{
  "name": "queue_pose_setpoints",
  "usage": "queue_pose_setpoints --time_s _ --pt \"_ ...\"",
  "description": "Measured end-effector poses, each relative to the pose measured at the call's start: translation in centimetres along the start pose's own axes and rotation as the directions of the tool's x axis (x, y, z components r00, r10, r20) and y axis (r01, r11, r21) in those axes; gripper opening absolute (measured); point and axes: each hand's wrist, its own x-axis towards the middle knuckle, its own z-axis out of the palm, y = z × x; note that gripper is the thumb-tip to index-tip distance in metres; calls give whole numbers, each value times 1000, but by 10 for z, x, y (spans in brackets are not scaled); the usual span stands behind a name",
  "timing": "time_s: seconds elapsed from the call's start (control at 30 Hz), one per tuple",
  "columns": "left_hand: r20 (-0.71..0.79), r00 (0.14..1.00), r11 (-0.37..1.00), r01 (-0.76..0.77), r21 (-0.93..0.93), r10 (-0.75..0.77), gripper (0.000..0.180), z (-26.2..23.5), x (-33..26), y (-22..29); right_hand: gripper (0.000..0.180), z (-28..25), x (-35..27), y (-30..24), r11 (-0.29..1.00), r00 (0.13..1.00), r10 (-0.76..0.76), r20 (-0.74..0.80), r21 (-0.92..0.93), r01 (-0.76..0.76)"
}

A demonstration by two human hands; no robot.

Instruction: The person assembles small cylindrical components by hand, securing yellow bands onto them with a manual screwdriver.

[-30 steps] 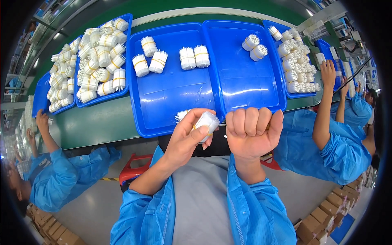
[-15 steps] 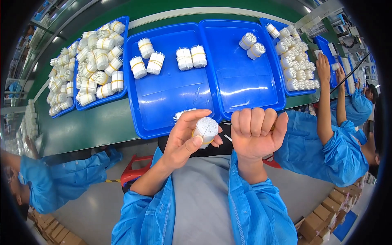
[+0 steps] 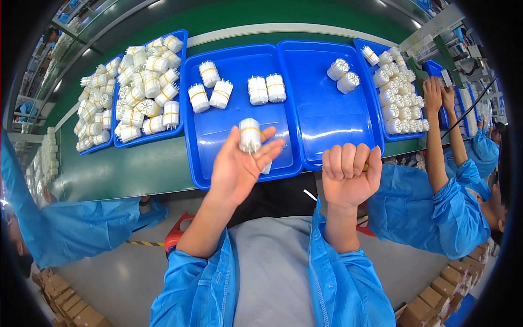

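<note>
My left hand [image 3: 235, 169] is turned palm up over the near part of the left-centre blue tray [image 3: 210, 150]. On its spread fingers rests a white cylinder [image 3: 250, 133], a yellow band round it and short prongs at its near end. A white piece [image 3: 266, 168] in the tray is mostly hidden behind those fingers. My right hand [image 3: 351, 174] is closed in a fist at the front edge of the right-centre blue tray [image 3: 332, 131]. A bit of something yellowish [image 3: 365, 168] shows between its thumb and fingers; most of it is hidden.
Several banded cylinders [image 3: 220, 94] stand or lie in the centre trays. Heaps of them fill blue trays at left [image 3: 147, 87], and rows fill one at right [image 3: 395, 98]. A thin white strip [image 3: 310, 194] shows below the table edge. People in blue [image 3: 430, 201] sit either side.
My left hand has moved up and left over the tray and opened out, and the cylinder has turned from end-up to prongs toward me. My right fist has shifted slightly right.
</note>
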Motion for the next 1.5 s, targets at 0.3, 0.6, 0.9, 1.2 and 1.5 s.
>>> queue_pose_setpoints --time_s 0.3,0.6,0.9,1.2,1.5 --pt "25 991 989 -132 63 131 46 -11 3 17 31 -45 57 -23 200 964 -221 -150 -974 -106" --pt "222 968 956 -171 237 118 35 -12 -12 -7 56 -65 140 -44 -523 932 -232 -279 -771 -362" --pt "319 945 908 -197 370 75 59 9 -12 -43 38 -3 7 -3 786 955 137 -264 -557 -267" --pt "437 839 836 -471 282 325 58 -1 -20 -56 55 1 -15 17 817 985 170 30 -564 -124" --pt "667 583 567 -774 282 463 64 -9 -9 -61 53 4 -18 19 808 985 107 138 -589 -5"
